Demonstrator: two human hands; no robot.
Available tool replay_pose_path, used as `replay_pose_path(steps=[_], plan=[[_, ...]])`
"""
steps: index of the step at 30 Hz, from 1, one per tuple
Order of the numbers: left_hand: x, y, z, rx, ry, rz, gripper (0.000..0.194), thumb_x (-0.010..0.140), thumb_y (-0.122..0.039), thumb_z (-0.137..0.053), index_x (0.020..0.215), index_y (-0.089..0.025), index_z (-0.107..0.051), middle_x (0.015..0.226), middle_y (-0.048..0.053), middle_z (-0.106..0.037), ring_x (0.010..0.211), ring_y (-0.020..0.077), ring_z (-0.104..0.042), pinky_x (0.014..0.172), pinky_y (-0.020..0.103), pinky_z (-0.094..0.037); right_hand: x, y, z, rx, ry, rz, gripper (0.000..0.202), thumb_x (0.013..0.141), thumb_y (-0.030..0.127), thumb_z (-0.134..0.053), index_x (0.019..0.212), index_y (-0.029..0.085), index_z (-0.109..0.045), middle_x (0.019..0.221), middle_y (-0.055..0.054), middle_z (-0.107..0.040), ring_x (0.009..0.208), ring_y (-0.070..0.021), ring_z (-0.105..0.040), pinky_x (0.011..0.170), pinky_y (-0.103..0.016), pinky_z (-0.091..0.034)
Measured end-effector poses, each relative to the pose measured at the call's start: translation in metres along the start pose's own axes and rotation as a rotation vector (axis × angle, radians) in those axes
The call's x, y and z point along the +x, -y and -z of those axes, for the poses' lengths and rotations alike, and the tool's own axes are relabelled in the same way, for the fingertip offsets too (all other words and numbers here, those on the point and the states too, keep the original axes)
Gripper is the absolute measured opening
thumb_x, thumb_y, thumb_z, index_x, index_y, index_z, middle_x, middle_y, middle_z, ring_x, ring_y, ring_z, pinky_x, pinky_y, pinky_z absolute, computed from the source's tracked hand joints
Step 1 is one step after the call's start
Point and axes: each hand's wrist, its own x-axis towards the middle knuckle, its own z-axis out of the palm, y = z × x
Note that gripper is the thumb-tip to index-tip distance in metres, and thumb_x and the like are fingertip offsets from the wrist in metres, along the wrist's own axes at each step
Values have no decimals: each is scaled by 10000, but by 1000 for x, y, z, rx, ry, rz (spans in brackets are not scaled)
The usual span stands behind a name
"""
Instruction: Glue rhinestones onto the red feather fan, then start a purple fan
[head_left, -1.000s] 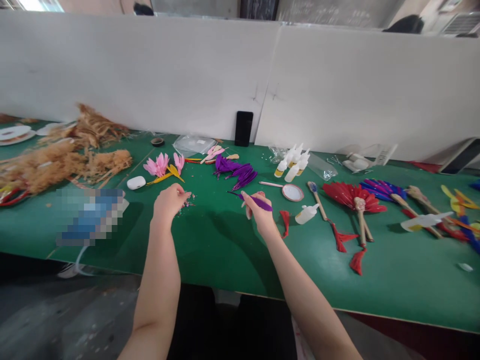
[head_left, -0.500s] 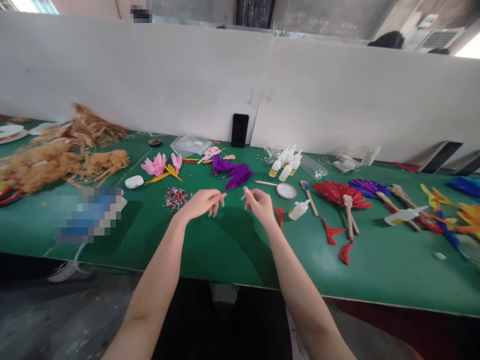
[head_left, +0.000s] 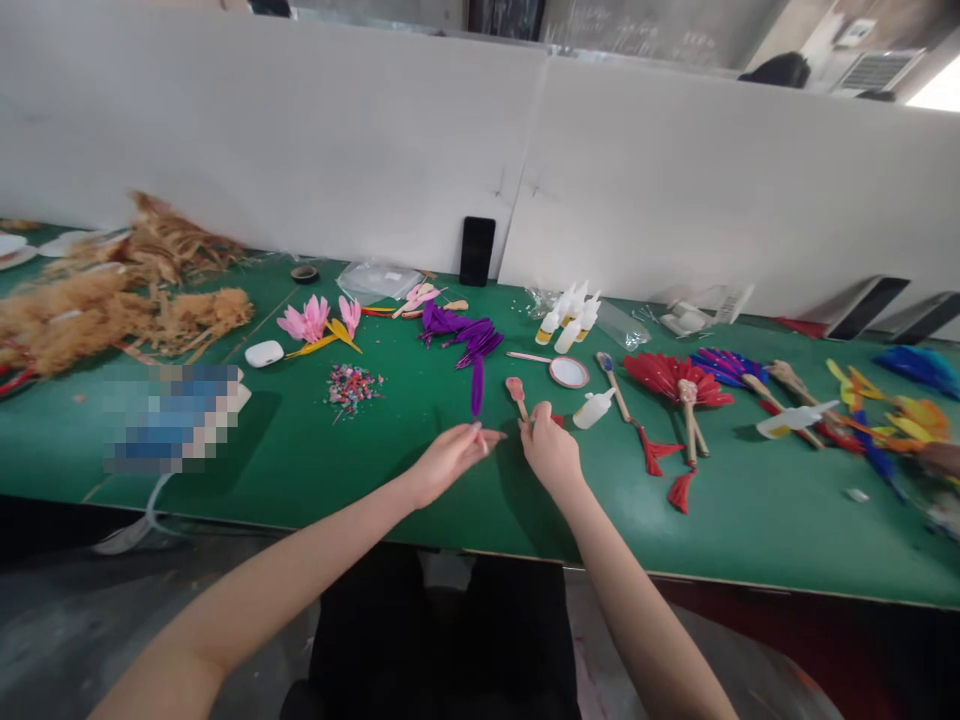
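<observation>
My left hand (head_left: 448,462) is closed, pinching the lower end of a slim purple petal-shaped piece (head_left: 477,388) that points away from me. A pile of similar purple pieces (head_left: 457,328) lies just beyond its tip. To the right, my right hand (head_left: 551,447) has its fingers wrapped round a short wooden stick (head_left: 516,392) with a flat, pinkish rounded head; its lower end is hidden in the fist. A bit of red tassel shows beside that hand. Close by stand a white glue bottle (head_left: 593,409) and a round white lid with a pink rim (head_left: 569,373).
Colourful small bits (head_left: 352,390), pink petals (head_left: 306,320) and a white case (head_left: 264,354) lie leftward, with brown fibre bundles (head_left: 150,320) beyond. A phone (head_left: 477,251) leans on the white partition. Several glue bottles (head_left: 568,318) and a red fan (head_left: 679,382) are rightward.
My left hand has moved right and nearer me, and the purple piece now shows upright in it. My right hand has moved right and closer, closing round the wooden stick.
</observation>
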Motion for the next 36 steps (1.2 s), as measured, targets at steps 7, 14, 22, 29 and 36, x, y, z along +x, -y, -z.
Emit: replay_pose_path(steps=[7, 14, 22, 29, 36], plan=[[26, -42, 99, 165, -514, -371, 354, 834, -499, -530, 697, -173, -522, 1167, 131, -648, 1271, 247, -476, 1127, 426, -264, -24, -7, -6, -12, -38, 22, 285, 924, 240, -413, 1202, 195, -369, 804, -36, -675, 625, -206, -659, 482, -254, -241], [-29, -29, 48, 725, -266, -419, 326, 955, -392, -364, 807, -185, -568, 1111, 75, -691, 1170, 218, -573, 1124, 493, -272, -30, -9, -12, 53, -46, -11, 372, 891, 225, -435, 1260, 198, -392, 688, -1, -623, 529, -168, -569, 476, -243, -192], [-52, -11, 51, 1321, 127, -417, 408, 973, -246, -291, 1360, -169, -395, 1355, 118, -531, 1283, 217, -468, 1060, 437, -403, -29, -18, -18, 163, -49, 0, 355, 889, 262, -451, 1240, 214, -428, 627, 36, -564, 512, -140, -507, 489, -226, -197], [-37, -24, 73, 1406, -132, -307, 447, 972, -278, -260, 1358, -95, -391, 1210, 170, -600, 1215, 269, -515, 993, 467, -444, -30, -16, -16, 194, -44, -13, 347, 895, 264, -438, 1238, 209, -435, 618, 35, -563, 517, -144, -514, 490, -225, -209], [-40, -19, 59, 1384, -120, -331, 430, 976, -291, -225, 1318, -129, -428, 1021, 131, -651, 993, 230, -622, 878, 419, -505, -29, -18, -19, 189, -73, 0, 351, 893, 274, -442, 1237, 205, -437, 598, 44, -546, 509, -141, -513, 487, -222, -209]])
